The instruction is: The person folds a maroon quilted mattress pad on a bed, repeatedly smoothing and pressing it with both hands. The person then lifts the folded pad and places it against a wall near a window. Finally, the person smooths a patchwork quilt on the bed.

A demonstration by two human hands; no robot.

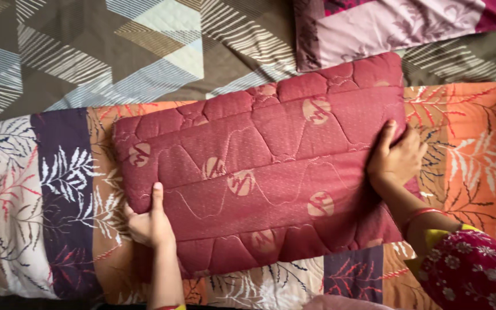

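Dark red quilted pillow lies flat across a leaf-print pillowcase on the bed. Our left hand pinches its near left edge, thumb on top; our right hand presses its right end, fingers flat, no closed grip. We judge the pillow still uncovered, casing undone. Open bedspread beyond; a pink patterned cloth lies near the far edge.

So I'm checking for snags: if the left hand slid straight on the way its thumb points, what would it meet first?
Only more of the red quilt: the left hand grips its left edge, thumb pointing up across it. The line looks free of anything else.
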